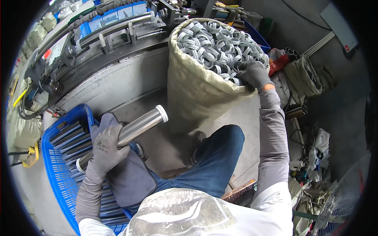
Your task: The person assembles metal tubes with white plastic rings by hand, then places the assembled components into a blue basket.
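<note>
My left hand [107, 146], in a grey glove, is closed around a shiny metal tube [142, 126]. The tube slants up to the right, with a white ring [162, 113] on its upper end and another pale ring [80, 166] at its lower end. My gloved right hand [254, 74] reaches over the near right rim of a tall woven sack [197, 92]. Its fingers curl down among many light grey plastic rings [212, 43] that fill the sack; what they grip is hidden. A grey cloth [132, 179] lies over my left thigh.
At my left stands a blue plastic basket [53, 169] with several metal tubes [73, 137] inside. Beyond it, a machine bench [122, 55] carries a long metal rod. Folded sacks [305, 78] and plastic bags lie at the right, beside a wire fan guard [342, 200].
</note>
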`<state>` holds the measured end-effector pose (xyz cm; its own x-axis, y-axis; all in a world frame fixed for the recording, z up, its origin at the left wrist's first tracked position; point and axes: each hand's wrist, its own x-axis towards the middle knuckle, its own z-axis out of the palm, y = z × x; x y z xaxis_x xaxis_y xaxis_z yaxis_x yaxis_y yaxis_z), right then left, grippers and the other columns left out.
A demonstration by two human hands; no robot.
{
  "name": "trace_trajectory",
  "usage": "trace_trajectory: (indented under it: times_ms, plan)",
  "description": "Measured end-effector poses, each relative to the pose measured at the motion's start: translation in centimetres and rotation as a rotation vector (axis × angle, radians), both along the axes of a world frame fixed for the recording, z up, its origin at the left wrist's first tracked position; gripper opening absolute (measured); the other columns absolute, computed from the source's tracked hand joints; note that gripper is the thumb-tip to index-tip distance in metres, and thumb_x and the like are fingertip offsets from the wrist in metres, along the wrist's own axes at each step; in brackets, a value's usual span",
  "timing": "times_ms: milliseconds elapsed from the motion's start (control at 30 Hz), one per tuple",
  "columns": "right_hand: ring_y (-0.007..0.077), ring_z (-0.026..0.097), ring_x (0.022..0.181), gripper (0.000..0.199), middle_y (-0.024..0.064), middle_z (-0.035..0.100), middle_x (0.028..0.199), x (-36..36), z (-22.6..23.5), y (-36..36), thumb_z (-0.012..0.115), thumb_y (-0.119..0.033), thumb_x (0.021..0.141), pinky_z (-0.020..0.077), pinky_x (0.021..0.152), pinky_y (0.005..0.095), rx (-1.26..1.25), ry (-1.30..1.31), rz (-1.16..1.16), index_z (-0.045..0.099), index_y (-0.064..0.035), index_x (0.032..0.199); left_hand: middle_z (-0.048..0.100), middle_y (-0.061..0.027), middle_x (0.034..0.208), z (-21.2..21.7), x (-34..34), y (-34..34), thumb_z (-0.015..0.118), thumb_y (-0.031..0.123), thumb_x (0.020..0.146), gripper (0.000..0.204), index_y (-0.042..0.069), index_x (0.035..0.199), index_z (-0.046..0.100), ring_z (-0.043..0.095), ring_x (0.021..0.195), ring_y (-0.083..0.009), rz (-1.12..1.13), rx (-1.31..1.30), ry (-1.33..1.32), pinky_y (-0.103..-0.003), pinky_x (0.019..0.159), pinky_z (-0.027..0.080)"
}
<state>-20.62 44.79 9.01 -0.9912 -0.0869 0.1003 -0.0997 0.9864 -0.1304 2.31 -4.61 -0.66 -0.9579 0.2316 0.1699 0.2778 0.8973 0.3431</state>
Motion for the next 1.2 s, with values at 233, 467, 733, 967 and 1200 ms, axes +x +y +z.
trace_trajectory:
  times_ms: [233, 467, 733, 967, 1200]
  plan:
    - [0.0355, 0.070, 0.121, 0.044, 0.0188, 0.076, 0.123, -2.0, -1.1, 0.4, 0.075, -0.043, 0.084, 0.0536, 0.104, 0.0442, 0.191, -0.177, -0.139, 0.082, -0.0147, 0.116, 0.069, -0.0227, 0.113, 0.1, -0.2, -0.4, 0.076, 0.026, 0.075, 0.062, 0.001, 0.130, 0.062, 0.067, 0.105, -0.0417, -0.046, -0.012, 0.000, -0.050, 0.092, 0.053]
    - [0.0274, 0.066, 0.076, 0.027, 0.0141, 0.066, 0.082, 2.6, 0.2, -1.5, 0.067, -0.026, 0.097, 0.0517, 0.075, 0.0414, -0.377, 0.362, 0.138, 0.071, 0.0004, 0.091, 0.068, -0.0226, 0.113, 2.5, -0.6, -1.6, 0.078, 0.028, 0.076, 0.063, 0.002, 0.132, 0.061, 0.066, 0.107, -0.0412, -0.056, -0.011, -0.034, -0.050, 0.093, 0.053]
    - [0.0165, 0.070, 0.095, 0.036, 0.0099, 0.073, 0.112, 5.8, -1.9, -5.4, 0.076, -0.005, 0.092, 0.0571, 0.088, 0.0322, -0.835, 0.415, 0.156, 0.069, 0.0041, 0.126, 0.064, -0.0205, 0.130, 7.8, -15.1, -3.2, 0.079, 0.023, 0.084, 0.064, 0.005, 0.140, 0.055, 0.061, 0.119, -0.0410, 0.066, -0.283, 0.432, -0.050, 0.102, 0.048]
    - [0.0186, 0.065, 0.117, 0.095, 0.0101, 0.065, 0.136, 12.9, -15.1, -16.5, 0.088, -0.002, 0.082, 0.0540, 0.098, 0.0334, -1.387, -0.605, 0.373, 0.039, -0.0051, 0.163, 0.066, -0.0162, 0.134, 11.3, -33.0, -2.3, 0.081, 0.023, 0.087, 0.066, 0.013, 0.146, 0.053, 0.062, 0.127, -0.0351, 0.276, -0.474, 0.490, -0.047, 0.110, 0.047]
    - [0.0155, 0.069, 0.091, 0.066, 0.0134, 0.071, 0.102, 12.5, -19.7, -17.0, 0.077, -0.022, 0.091, 0.0540, 0.084, 0.0309, -0.689, -0.401, 0.605, 0.057, -0.0028, 0.150, 0.063, -0.0159, 0.141, 9.9, -41.8, -3.2, 0.077, 0.025, 0.092, 0.065, 0.013, 0.150, 0.050, 0.060, 0.135, -0.0353, 0.401, -0.533, 0.237, -0.050, 0.114, 0.047]
